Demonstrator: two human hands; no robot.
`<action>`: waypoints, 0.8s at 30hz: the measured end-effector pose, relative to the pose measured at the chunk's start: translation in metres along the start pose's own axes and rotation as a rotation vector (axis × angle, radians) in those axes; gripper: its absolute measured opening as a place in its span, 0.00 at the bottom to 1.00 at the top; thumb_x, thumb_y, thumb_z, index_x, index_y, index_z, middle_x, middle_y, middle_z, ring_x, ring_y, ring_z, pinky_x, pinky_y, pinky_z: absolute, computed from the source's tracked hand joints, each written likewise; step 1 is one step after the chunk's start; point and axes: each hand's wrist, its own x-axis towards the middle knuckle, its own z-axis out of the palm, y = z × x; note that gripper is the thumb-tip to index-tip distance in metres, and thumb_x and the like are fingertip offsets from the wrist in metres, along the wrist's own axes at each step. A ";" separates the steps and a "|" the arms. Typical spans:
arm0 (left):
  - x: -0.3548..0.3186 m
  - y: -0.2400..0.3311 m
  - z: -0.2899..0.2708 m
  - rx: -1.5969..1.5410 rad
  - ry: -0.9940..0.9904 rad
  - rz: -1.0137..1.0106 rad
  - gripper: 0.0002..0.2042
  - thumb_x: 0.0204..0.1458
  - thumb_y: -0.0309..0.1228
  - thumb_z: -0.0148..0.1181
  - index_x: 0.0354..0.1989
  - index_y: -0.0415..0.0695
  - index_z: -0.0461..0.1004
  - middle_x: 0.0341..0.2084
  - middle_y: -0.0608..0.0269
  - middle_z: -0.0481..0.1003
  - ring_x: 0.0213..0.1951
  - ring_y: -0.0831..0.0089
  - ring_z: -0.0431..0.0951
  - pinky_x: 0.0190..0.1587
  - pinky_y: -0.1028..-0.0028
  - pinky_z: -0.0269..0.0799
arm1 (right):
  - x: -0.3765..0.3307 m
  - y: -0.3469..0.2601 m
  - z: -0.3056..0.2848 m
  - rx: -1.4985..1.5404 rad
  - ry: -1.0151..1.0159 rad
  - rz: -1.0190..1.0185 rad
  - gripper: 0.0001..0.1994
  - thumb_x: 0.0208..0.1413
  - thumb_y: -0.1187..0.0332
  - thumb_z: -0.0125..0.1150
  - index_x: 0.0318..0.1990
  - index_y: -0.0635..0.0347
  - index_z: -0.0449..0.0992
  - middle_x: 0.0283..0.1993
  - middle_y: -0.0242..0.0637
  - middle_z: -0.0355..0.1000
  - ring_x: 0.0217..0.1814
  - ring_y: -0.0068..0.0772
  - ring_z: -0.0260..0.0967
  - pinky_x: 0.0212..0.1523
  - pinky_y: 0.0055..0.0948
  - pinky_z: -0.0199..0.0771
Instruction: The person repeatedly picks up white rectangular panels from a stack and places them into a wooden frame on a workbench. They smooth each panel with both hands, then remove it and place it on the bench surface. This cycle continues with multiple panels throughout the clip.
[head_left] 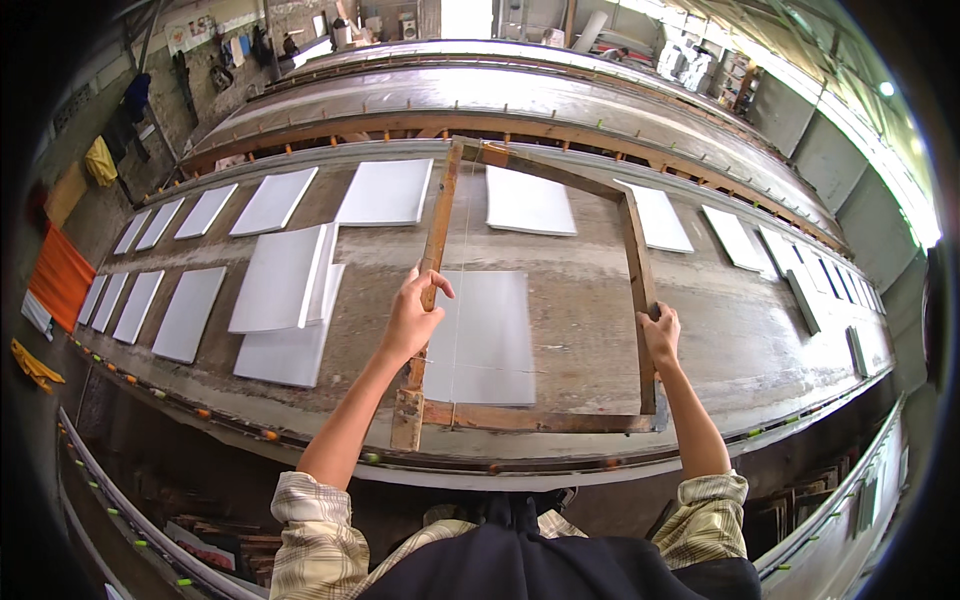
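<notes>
An open wooden frame (440, 220) is held over the long table, one hand at each side. My left hand (408, 318) is closed around its left rail, with thumb and forefinger showing at the inner edge. On the opposite rail, my right hand (660, 335) is wrapped about halfway down. Thin strings (457, 330) cross the opening, one lengthwise and one low across. Through the frame I see a stack of white paper (485, 330) nearby and a second white stack (530, 200) farther back. Just left of the frame, white sheets (280, 280) lie overlapped at an angle.
Several more white stacks (190, 312) lie in two rows along the brown tabletop (590, 340). Small coloured clips dot the table's near edge (480, 466). Beyond stands another long table (450, 90). Orange cloth (62, 275) hangs at left.
</notes>
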 end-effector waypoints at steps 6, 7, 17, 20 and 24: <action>0.019 0.017 0.132 -0.142 0.013 -0.020 0.10 0.38 0.15 0.50 0.28 0.44 0.68 0.41 0.58 0.73 0.65 0.44 0.45 0.64 0.58 0.46 | 0.060 0.082 -0.081 -0.073 0.075 -0.071 0.22 0.39 0.64 0.65 0.43 0.67 0.73 0.41 0.51 0.68 0.45 0.49 0.66 0.48 0.37 0.65; 0.019 0.016 0.152 -0.135 -0.011 -0.037 0.10 0.38 0.15 0.50 0.28 0.44 0.68 0.40 0.60 0.73 0.65 0.44 0.45 0.64 0.58 0.46 | 0.064 0.099 -0.084 -0.081 0.073 -0.068 0.22 0.40 0.64 0.65 0.43 0.67 0.73 0.41 0.51 0.68 0.45 0.49 0.66 0.48 0.37 0.65; -0.006 0.014 0.262 -0.086 -0.010 -0.107 0.08 0.38 0.15 0.49 0.25 0.43 0.66 0.29 0.64 0.70 0.61 0.52 0.55 0.67 0.55 0.33 | 0.082 0.187 -0.109 -0.079 -0.081 0.003 0.26 0.45 0.68 0.63 0.53 0.72 0.66 0.50 0.52 0.64 0.56 0.49 0.58 0.57 0.38 0.58; -0.006 0.013 0.274 -0.110 0.014 -0.103 0.07 0.39 0.15 0.49 0.23 0.43 0.65 0.26 0.64 0.69 0.59 0.57 0.59 0.67 0.56 0.30 | 0.090 0.200 -0.105 -0.037 -0.089 0.006 0.26 0.45 0.68 0.63 0.52 0.72 0.66 0.49 0.51 0.64 0.55 0.48 0.58 0.58 0.37 0.58; -0.025 0.016 0.281 -0.037 0.072 -0.075 0.07 0.39 0.15 0.49 0.23 0.43 0.65 0.26 0.65 0.69 0.60 0.59 0.59 0.67 0.55 0.31 | 0.082 0.206 -0.105 -0.057 -0.140 0.005 0.25 0.45 0.68 0.63 0.52 0.72 0.66 0.49 0.51 0.64 0.55 0.48 0.58 0.58 0.36 0.58</action>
